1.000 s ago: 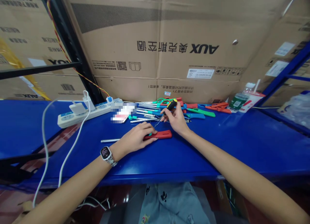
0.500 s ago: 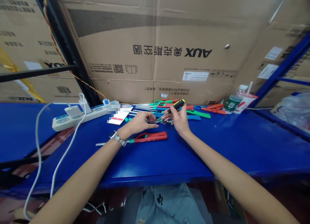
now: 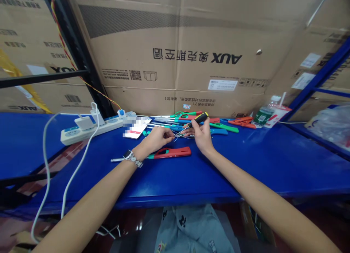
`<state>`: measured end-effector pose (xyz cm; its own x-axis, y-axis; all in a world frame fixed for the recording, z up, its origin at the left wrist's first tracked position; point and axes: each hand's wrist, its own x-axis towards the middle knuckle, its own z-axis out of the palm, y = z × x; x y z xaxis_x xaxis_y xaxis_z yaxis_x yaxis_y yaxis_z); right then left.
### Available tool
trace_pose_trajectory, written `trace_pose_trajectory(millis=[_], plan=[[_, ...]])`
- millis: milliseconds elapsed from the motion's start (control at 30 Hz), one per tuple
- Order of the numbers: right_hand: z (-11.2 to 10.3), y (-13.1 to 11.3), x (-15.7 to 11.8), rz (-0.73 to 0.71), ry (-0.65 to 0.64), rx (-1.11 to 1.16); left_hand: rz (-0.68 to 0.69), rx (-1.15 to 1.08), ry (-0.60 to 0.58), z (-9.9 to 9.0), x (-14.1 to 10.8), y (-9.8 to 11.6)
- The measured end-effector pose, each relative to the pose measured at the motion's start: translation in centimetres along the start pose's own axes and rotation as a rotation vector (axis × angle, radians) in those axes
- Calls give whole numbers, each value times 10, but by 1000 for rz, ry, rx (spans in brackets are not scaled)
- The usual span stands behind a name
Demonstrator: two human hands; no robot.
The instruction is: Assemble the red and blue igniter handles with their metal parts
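My right hand (image 3: 202,136) is closed round a yellow and black screwdriver (image 3: 200,119), its shaft pointing down left towards the other hand. My left hand (image 3: 160,138), with a watch and bracelet at the wrist, has its fingers pinched together at small thin metal parts (image 3: 180,135) too small to tell apart. In front of it on the blue table (image 3: 175,180) lies a red lighter (image 3: 177,152) with a green collar, its metal tube passing under my left wrist. Several lighters with red, green and blue handles (image 3: 229,128) lie behind my hands.
At the left are a white power strip (image 3: 106,127) with plugs and cables, and a phone (image 3: 135,132). Orange handles (image 3: 242,121), a green-labelled bottle (image 3: 263,116) and a red and white carton (image 3: 277,116) stand or lie at the right. Large cardboard boxes (image 3: 191,27) form the back.
The fingers of my left hand have drawn closer together. My right hand still holds the screwdriver in nearly the same place. The whole view has shifted slightly.
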<state>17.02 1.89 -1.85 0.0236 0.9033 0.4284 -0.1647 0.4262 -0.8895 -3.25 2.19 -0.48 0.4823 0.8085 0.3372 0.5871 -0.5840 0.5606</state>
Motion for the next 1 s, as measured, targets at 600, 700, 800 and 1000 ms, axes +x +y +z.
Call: trace_pose_trajectory(millis=[600, 700, 800, 1000], plan=[[7, -23, -12, -163, -50, -148, 91, 244, 16, 8, -4, 20], [3, -27, -11, -179, -42, -176, 93, 140, 20, 18, -4, 27], [-4, -30, -9, -191, -18, -193, 94, 65, 36, 26, -6, 33], [-14, -30, -9, -188, -18, -249, 164, 104, -90, 29, -13, 33]])
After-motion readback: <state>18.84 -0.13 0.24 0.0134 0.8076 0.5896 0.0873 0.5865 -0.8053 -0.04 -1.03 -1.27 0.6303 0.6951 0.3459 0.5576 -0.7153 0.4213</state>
